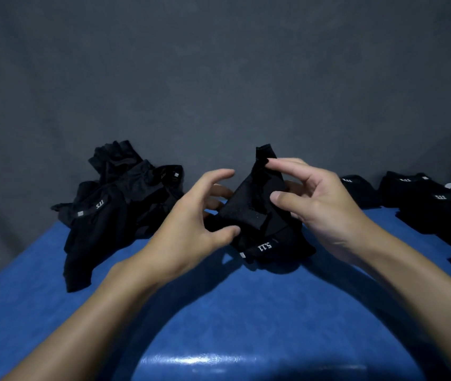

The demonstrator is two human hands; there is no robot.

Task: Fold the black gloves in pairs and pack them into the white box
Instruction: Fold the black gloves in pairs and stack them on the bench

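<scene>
Item: black glove (257, 213), held at mid-worktop (219, 303), my left hand (191, 215) pinching its lower edge and my right hand (315, 199) its top; risk, I judge: such light fingertip holds could let the fold spring open.

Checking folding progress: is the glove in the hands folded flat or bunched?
Bunched: the glove rises in a peak, pinched by the left hand and right hand.

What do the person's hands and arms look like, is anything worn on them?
Both the left hand and the right hand are bare: no gloves, rings or watch show on them. The left forearm and right forearm are bare too, with no sleeve in view.
</scene>
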